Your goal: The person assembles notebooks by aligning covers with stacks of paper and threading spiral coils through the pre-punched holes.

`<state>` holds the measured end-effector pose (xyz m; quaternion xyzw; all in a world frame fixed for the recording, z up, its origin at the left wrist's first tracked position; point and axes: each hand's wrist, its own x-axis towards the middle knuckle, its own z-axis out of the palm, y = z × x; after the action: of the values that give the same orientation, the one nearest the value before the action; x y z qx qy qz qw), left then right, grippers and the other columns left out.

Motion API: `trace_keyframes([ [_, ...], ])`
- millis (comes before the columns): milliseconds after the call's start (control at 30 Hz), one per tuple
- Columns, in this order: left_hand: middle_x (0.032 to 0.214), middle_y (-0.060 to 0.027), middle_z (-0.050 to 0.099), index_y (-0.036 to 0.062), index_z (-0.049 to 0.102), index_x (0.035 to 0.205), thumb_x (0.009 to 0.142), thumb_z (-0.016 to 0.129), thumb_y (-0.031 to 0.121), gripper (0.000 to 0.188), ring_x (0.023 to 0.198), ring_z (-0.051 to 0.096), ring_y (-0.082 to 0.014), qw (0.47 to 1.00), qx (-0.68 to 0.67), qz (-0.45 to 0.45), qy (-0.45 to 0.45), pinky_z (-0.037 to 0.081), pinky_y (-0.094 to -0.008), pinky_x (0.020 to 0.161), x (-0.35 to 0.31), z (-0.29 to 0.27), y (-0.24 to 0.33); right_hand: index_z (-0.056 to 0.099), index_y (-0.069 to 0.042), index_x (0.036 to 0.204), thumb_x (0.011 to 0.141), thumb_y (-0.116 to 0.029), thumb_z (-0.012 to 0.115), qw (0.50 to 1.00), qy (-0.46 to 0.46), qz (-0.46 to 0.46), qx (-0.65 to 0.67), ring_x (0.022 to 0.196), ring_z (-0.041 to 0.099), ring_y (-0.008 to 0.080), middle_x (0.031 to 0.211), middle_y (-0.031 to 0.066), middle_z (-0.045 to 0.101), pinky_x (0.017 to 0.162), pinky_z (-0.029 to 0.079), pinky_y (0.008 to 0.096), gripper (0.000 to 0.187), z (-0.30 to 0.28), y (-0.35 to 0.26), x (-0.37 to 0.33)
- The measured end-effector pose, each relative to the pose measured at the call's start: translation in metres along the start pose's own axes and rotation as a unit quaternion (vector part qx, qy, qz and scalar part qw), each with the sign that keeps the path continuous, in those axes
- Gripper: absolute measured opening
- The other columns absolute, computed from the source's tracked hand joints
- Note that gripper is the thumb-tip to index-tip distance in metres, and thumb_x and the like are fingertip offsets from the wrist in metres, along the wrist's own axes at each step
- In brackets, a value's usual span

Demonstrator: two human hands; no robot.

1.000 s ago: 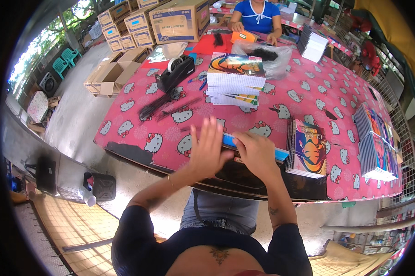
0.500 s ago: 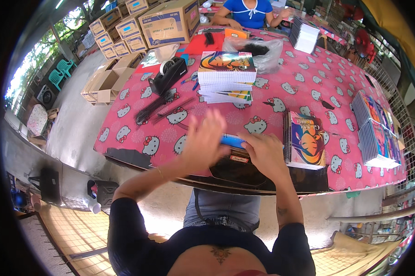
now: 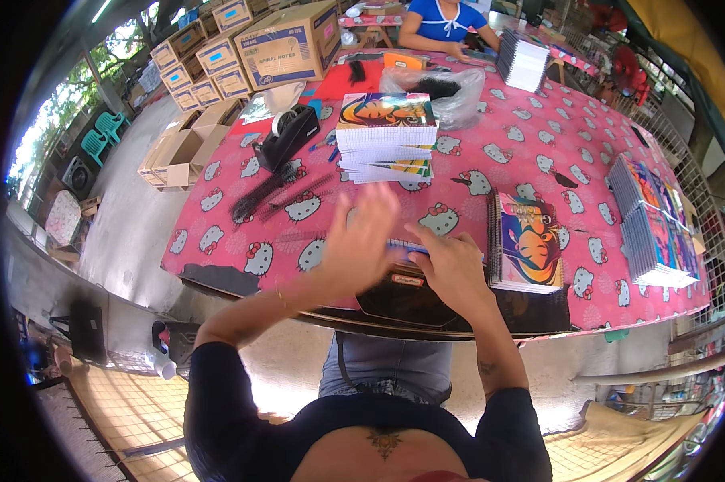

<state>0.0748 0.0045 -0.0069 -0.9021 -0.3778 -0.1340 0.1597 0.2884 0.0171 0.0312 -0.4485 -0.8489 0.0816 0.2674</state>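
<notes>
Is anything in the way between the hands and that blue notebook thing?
No. Both the left hand and the right hand lie right on the blue-edged notebook at the table's near edge; nothing visible sits between.

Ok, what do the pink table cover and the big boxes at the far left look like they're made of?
The pink table cover looks like vinyl or oilcloth: smooth, slightly glossy, printed with a repeating cartoon cat pattern, its edge hanging over the table side. It could be coated fabric. The boxes look like corrugated cardboard: matte brown, with folded flaps and printed panels.
</notes>
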Motion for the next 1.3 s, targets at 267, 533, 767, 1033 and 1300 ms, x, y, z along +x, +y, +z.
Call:
trace_keyframes([
  [267,0.148,-0.0212,0.046,-0.0004,0.041,0.145,0.087,0.065,0.054,0.084,0.139,0.043,-0.0339,0.997,0.078,-0.024,0.003,0.033,-0.0599,0.111,0.034,-0.031,-0.011,0.056,-0.004,0.130,0.084,-0.002,0.079,0.827,0.189,0.113,0.517,0.101,0.066,0.0182,0.114,0.0095,0.068,0.094,0.051,0.0330,0.051,0.033,0.039,-0.048],
  [533,0.146,-0.0227,0.046,-0.0037,0.040,0.143,0.079,0.067,0.062,0.096,0.135,0.048,-0.0349,0.989,0.147,0.016,0.013,0.037,-0.0621,0.107,0.040,-0.031,-0.007,0.058,-0.004,0.124,0.086,-0.002,0.078,0.854,0.236,0.100,0.453,0.095,0.066,0.0134,0.105,0.0086,0.069,0.083,0.052,0.0275,0.043,0.060,0.033,-0.040],
  [767,0.150,-0.0216,0.046,-0.0029,0.042,0.144,0.087,0.065,0.054,0.084,0.141,0.043,-0.0336,0.997,0.062,0.039,-0.028,0.035,-0.0564,0.111,0.024,-0.030,0.006,0.050,-0.003,0.126,0.089,0.003,0.073,0.809,0.202,0.123,0.539,0.095,0.062,0.0118,0.104,0.0043,0.064,0.085,0.051,0.0265,0.044,0.062,0.032,-0.037],
  [1033,0.156,-0.0190,0.042,-0.0002,0.043,0.149,0.094,0.056,0.055,0.079,0.148,0.035,-0.0316,0.999,0.037,0.038,0.002,0.024,-0.0571,0.118,0.013,-0.015,0.007,0.068,0.001,0.115,0.096,-0.014,0.070,0.872,0.088,0.113,0.468,0.073,0.052,0.0057,0.084,0.0007,0.067,0.065,0.044,0.0240,0.024,0.056,0.044,-0.046],
  [1300,0.155,-0.0210,0.043,-0.0007,0.044,0.147,0.090,0.061,0.056,0.083,0.147,0.037,-0.0337,0.997,0.021,0.053,0.047,0.027,-0.0597,0.115,0.031,-0.010,0.013,0.072,-0.001,0.114,0.095,-0.015,0.070,0.898,0.055,0.112,0.422,0.065,0.046,0.0060,0.078,0.0019,0.067,0.058,0.039,0.0259,0.023,0.042,0.044,-0.042],
])
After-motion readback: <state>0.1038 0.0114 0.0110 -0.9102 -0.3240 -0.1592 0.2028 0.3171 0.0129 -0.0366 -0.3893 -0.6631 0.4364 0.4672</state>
